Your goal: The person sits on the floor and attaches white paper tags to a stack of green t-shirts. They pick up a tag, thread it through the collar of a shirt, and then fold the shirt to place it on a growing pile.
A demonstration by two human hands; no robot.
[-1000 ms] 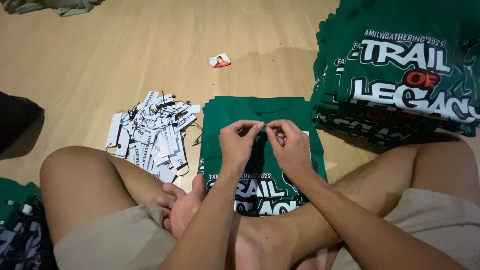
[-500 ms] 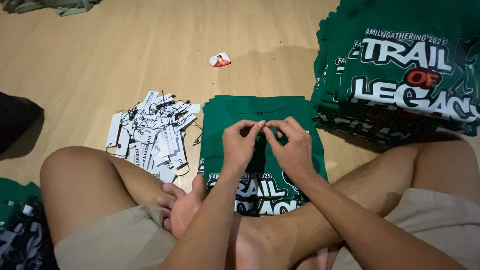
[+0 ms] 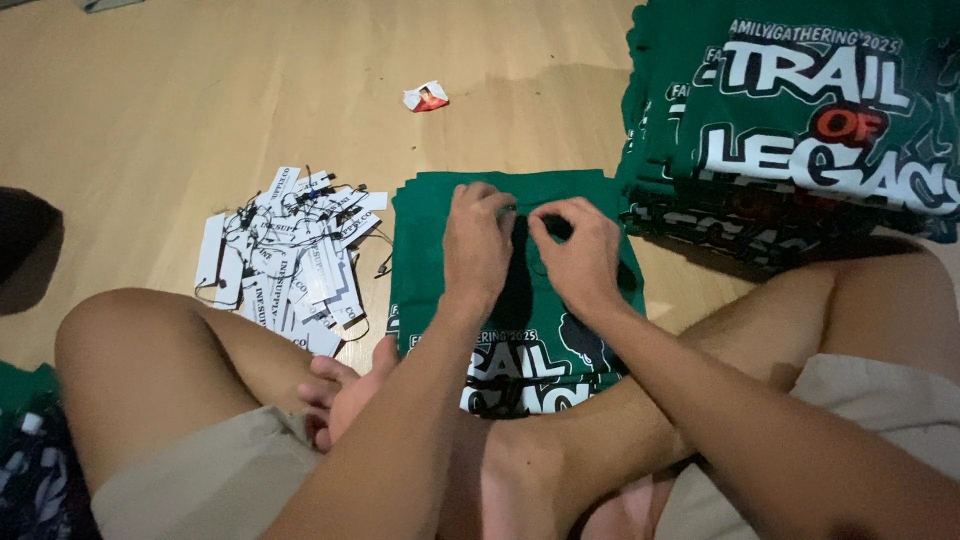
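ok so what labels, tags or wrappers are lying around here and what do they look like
Paper tags: loose heap on the wooden floor left of the folded green shirt, white strips with dark print and black strings.
Small wrapper: alone on the floor farther out, crumpled, white and red-orange.

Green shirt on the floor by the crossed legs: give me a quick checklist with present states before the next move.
1. Green shirt lies flat on the wooden floor: ok.
2. Left hand and right hand both rest on its upper part: ok.
3. Whether the fingers pinch a tag or string: cannot tell.
4. Pile of white tags lies left of the shirt, apart from it: ok.
5. Stack of folded green shirts sits to the right, off the one being worked: ok.
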